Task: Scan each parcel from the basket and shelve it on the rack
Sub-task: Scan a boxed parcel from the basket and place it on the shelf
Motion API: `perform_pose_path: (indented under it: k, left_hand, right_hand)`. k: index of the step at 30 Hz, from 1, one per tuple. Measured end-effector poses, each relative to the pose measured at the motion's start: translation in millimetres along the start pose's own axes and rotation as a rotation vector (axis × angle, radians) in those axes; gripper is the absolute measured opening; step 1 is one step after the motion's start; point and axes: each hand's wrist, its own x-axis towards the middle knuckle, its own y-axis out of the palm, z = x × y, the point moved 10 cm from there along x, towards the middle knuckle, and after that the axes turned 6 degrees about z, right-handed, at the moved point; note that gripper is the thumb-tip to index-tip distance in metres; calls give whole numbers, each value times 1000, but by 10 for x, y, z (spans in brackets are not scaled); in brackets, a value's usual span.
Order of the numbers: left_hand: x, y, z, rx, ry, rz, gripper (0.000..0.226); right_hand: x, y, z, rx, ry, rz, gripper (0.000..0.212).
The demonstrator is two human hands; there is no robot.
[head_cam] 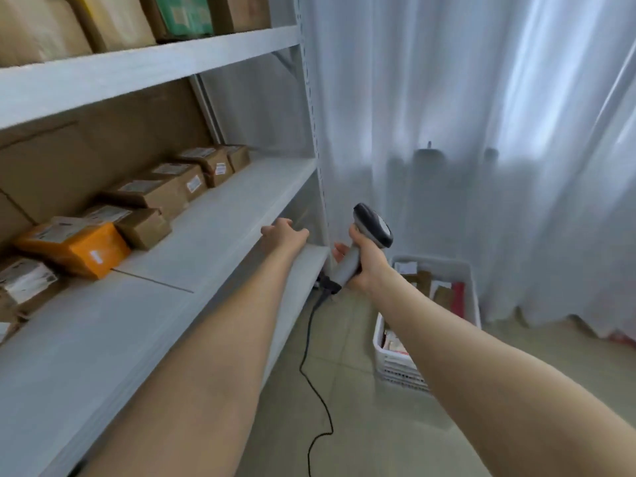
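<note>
The right hand point(365, 270) is wrapped round the grey handle of the scanner point(374, 224), whose dark head points up and away toward the curtain point(481, 115); I judge this a carrying grip that leaves the trigger ready for the next label. Its black cable point(315, 342) drops from the handle's foot and loops over the floor point(361, 435). The left hand point(284, 233) holds nothing: its fingers are loosely bent over the front edge of the middle shelf point(213, 242), near the right end of the rack point(311, 108), though blur hides whether it touches the board. With no parcel in either hand, the next one has yet to be taken from the basket point(472, 287), a white slatted crate on the floor just right of the rack's foot, partly hidden under the right forearm. The parcels point(442, 294) in it stand on edge, brown with some red. On the shelf an orange parcel point(81, 251) and a row of brown boxes point(161, 194) sit toward the back, labels up or forward, probably for easy reading. Larger cartons point(113, 22) fill the shelf above. The rack is pale grey with a perforated upright, the floor is pale tile, and daylight glows through the sheer white curtain
</note>
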Motion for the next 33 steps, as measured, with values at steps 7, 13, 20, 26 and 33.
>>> perform_pose_path:
  k: [7,13,20,26,33]
  left_hand:
    - [-15,1362,-665,17,74,172,47]
    - [279,2418,-998,69,76,316,45]
    - [1028,3612,-1222,81,20,425,45]
    - [1487,4583,-1141,141,-55,509,49]
    - [1906,5568,-1008,153,-146,574,48]
  right_hand:
    - [95,-1110,704,140,-96,-129,32]
    - [489,-1918,1225,202,-140,-221,34]
    - [1348,-2697,1677,122,-34,-363,27]
    - [2062,-3545,1756,54,70,-493,40]
    - [2928,-4357,1794,27,135,-539,50]
